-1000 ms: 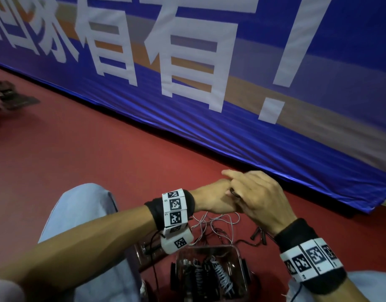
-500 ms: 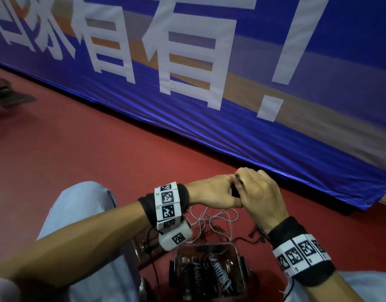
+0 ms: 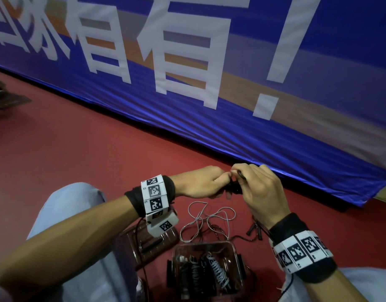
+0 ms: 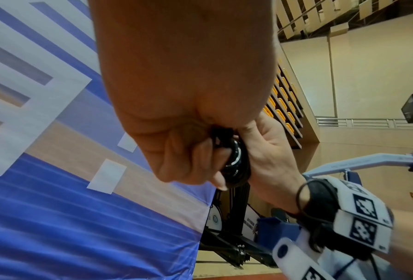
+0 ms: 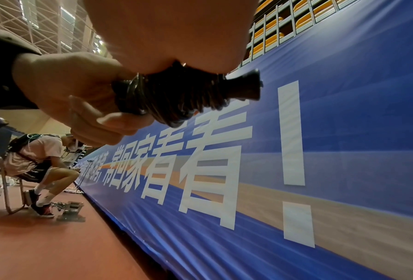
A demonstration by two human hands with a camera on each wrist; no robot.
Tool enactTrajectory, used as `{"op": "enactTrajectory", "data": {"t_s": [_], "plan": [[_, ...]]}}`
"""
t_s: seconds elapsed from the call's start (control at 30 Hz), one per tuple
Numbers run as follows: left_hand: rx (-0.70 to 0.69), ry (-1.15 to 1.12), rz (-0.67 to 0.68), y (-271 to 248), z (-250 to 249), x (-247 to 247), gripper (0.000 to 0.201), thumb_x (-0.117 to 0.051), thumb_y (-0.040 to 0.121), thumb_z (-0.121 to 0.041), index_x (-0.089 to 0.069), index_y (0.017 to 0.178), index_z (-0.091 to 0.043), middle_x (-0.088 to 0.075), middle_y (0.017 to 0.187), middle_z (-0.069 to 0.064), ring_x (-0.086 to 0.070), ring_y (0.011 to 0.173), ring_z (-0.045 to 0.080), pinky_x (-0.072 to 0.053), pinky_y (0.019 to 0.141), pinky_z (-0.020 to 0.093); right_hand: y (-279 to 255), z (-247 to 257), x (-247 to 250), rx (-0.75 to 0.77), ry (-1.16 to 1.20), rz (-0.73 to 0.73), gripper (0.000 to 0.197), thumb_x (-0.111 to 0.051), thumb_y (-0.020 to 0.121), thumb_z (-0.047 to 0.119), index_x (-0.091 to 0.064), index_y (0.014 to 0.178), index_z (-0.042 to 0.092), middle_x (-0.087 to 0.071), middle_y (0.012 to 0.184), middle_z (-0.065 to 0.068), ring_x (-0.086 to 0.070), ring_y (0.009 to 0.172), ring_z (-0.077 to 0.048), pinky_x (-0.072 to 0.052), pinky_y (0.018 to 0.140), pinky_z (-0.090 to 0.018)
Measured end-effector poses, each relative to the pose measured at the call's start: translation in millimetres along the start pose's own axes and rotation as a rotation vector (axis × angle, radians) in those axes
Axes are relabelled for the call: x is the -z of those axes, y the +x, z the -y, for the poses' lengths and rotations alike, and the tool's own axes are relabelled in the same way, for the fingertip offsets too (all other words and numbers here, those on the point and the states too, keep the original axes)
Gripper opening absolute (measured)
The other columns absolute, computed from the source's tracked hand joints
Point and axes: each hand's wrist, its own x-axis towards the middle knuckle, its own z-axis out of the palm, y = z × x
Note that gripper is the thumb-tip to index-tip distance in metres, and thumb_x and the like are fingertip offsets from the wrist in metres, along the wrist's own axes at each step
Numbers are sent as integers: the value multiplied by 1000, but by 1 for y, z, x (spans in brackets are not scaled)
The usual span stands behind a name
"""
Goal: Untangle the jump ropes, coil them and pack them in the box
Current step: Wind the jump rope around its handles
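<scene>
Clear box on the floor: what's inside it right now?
Head view shows the clear box holding several wound jump ropes, black and grey-white coils side by side. Their count and anything beneath them is covered by the coils and blur.

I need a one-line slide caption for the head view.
Both hands, left hand and right hand, hold a coiled black rope above the clear box.

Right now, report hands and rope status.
Left hand and right hand grip coiled black jump rope. Clear plastic box below, part-filled. Loose grey rope on floor.
</scene>
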Motion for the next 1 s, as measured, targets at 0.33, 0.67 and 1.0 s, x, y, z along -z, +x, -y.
{"op": "enactTrajectory", "data": {"t_s": [0.33, 0.67, 1.0], "plan": [[40, 85, -456, 7, 8, -6, 28, -62, 93, -24, -58, 66, -19, -54, 55, -8, -43, 47, 3, -37, 48, 23, 0, 2, -3, -70, -47, 44, 27, -41, 112, 32, -58, 107, 13, -54, 62, 3, -40, 50, -18, -35, 57, -32], [494, -877, 83, 10, 8, 0, 28, -46, 86, -28, -37, 60, -23, -19, 52, -8, -12, 44, 7, -7, 41, 21, 3, 11, 2, -135, 0, 180, 35, -33, 109, 46, -44, 93, 17, -42, 61, 12, -43, 48, -19, -18, 50, -18], [380, -931, 282, 4, 1, 3, 67, -49, 88, -73, -12, 72, -20, -9, 58, -1, -11, 47, 12, -8, 48, 28, 6, 10, 14, -194, 29, 185, 41, -20, 109, 40, -40, 77, 23, -30, 56, 16, -33, 49, -5, -17, 57, -11]]}}
